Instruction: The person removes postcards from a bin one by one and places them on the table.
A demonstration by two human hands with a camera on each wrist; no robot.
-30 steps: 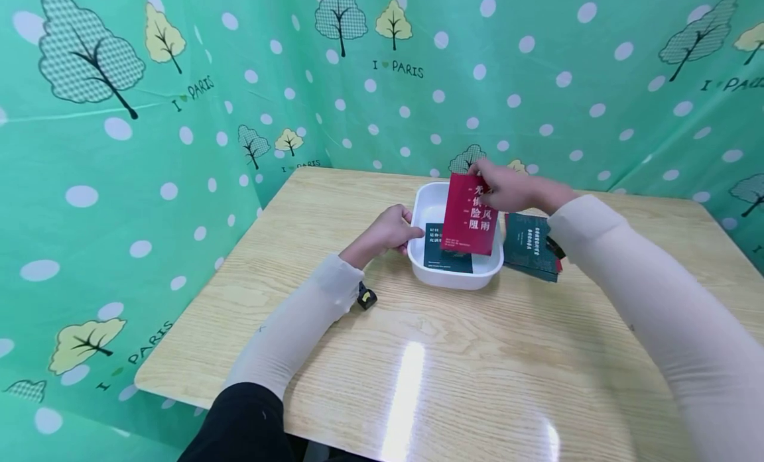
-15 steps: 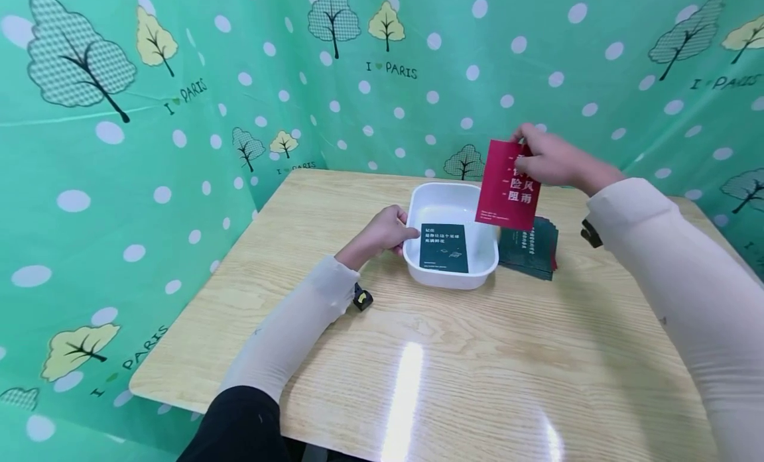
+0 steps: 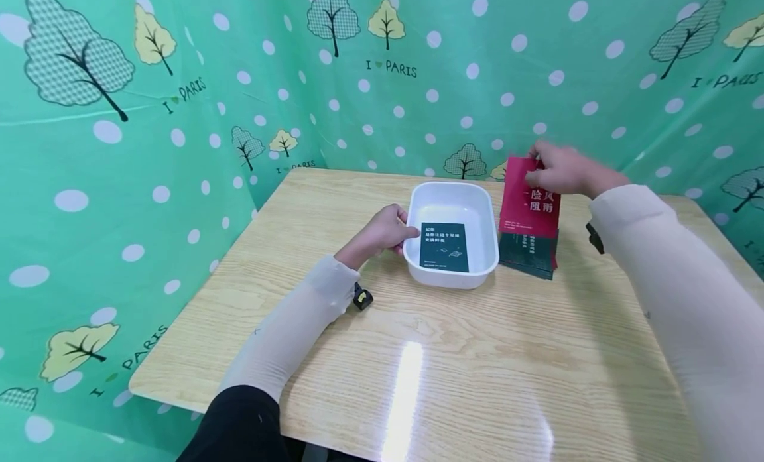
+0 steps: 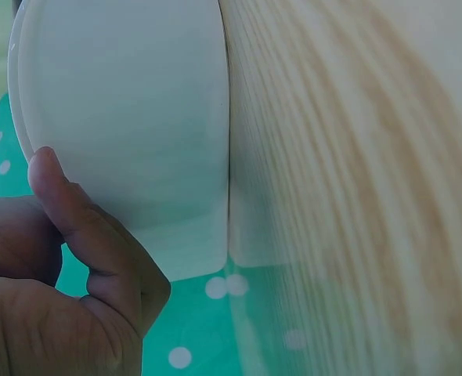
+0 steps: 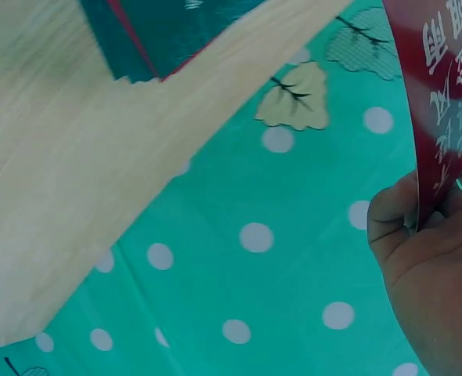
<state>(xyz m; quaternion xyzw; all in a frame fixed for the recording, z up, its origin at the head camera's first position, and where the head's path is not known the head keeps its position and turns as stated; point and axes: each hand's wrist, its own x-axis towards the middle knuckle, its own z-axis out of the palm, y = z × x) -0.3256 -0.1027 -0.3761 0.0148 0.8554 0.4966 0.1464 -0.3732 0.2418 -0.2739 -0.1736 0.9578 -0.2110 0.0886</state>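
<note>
My right hand (image 3: pixel 561 169) pinches a red card (image 3: pixel 528 207) with white characters by its upper edge. The card hangs over a stack of dark green and red cards (image 3: pixel 531 258), partly covering it in the head view. In the right wrist view, the red card (image 5: pixel 442 86) bends slightly between the fingers, and a corner of the stack (image 5: pixel 176 39) shows on the table. With thumb and fingers, my left hand (image 3: pixel 390 229) grips the left rim of a white plastic basin (image 3: pixel 451 280). Inside the basin lies one dark green card (image 3: pixel 443 248), face up.
The wooden table (image 3: pixel 334 356) carries the basin and the stack near its back edge. Behind and to the left hangs a green curtain (image 3: pixel 239 64) with dots and trees. Both wrists wear black devices, one visible by the left sleeve (image 3: pixel 362 296).
My right hand has lifted the red card from above the basin and moved it right, then lowered it over the stack. My left hand stays on the rim.
</note>
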